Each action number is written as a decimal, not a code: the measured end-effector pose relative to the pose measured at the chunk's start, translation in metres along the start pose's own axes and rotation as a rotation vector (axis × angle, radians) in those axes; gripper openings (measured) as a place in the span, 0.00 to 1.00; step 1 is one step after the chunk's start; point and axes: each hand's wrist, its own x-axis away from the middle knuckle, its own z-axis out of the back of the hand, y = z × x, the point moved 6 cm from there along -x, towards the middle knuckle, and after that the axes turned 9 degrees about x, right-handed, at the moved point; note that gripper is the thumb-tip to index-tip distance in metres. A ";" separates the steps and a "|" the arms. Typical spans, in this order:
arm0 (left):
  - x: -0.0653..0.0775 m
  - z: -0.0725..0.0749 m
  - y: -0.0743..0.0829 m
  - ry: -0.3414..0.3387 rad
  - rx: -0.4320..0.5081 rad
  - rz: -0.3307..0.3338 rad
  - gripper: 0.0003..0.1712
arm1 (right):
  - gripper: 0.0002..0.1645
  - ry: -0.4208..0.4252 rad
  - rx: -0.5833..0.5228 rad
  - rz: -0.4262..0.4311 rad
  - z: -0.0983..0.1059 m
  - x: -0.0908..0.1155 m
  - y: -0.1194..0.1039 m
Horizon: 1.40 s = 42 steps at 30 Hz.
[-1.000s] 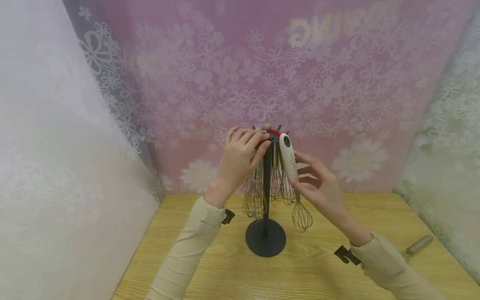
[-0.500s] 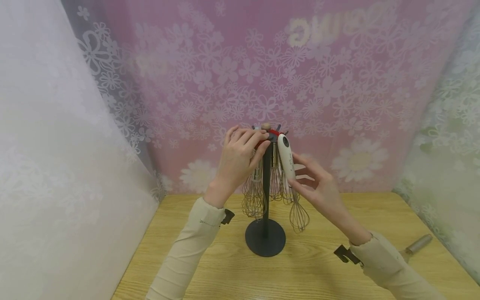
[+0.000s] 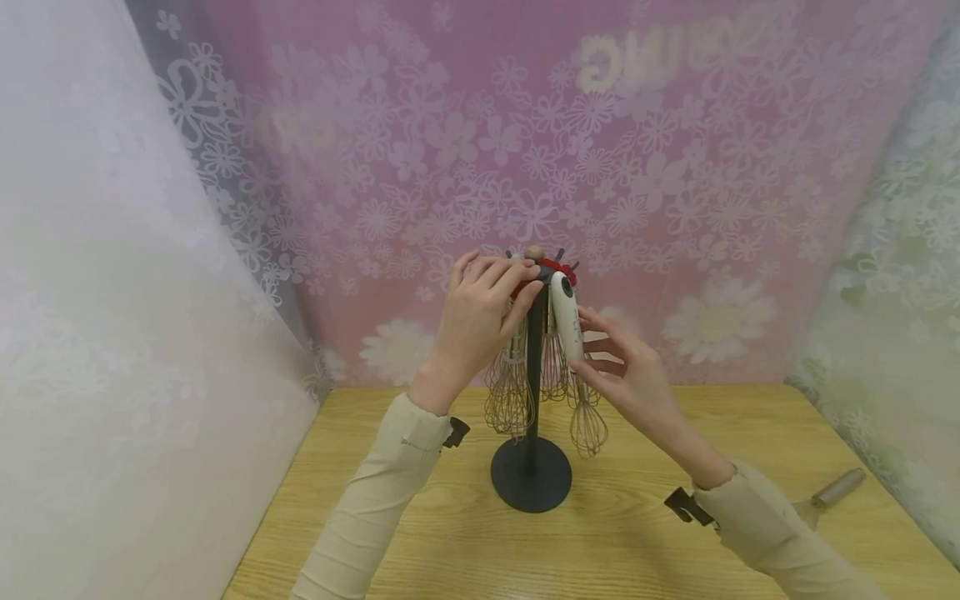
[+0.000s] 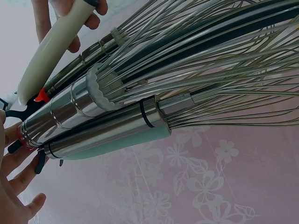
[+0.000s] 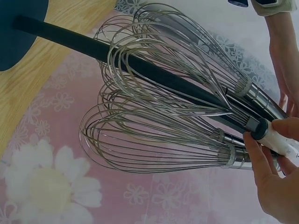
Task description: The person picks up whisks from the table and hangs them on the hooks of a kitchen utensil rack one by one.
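Observation:
A black stand [image 3: 534, 375] with a round base and hooks at its top holds several hanging metal whisks [image 3: 510, 404]. My left hand [image 3: 486, 304] holds the top of the stand, fingers over it and thumb at its near side. To the right, my right hand [image 3: 633, 367] pinches the white handle of a small whisk [image 3: 567, 321] between thumb and fingers. This whisk hangs wires down beside the hooks; in the left wrist view its white handle [image 4: 51, 53] is near a red piece [image 4: 43, 96]. Whether it sits on a hook cannot be seen clearly.
A metal-handled utensil [image 3: 838, 489] lies at the right of the wooden table [image 3: 465, 550], partly hidden by the right sleeve. A flowered pink curtain [image 3: 450, 167] stands behind, and a pale sheet [image 3: 150, 333] closes the left side.
My right hand has moved the white-handled whisk slightly left, towards the stand, and more of the red piece shows behind it. My left hand has stayed in place.

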 end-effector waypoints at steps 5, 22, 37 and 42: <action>0.000 0.000 0.000 -0.002 0.005 0.005 0.12 | 0.41 0.029 0.046 0.022 0.000 -0.001 0.000; -0.001 0.001 0.001 0.002 -0.004 0.012 0.12 | 0.38 0.085 0.022 0.032 0.005 0.000 0.004; -0.003 0.003 0.001 0.053 -0.012 0.045 0.14 | 0.32 0.160 0.034 0.027 0.019 0.006 0.013; -0.003 0.004 0.002 0.063 -0.024 0.053 0.14 | 0.28 0.168 0.034 0.027 0.025 0.009 0.016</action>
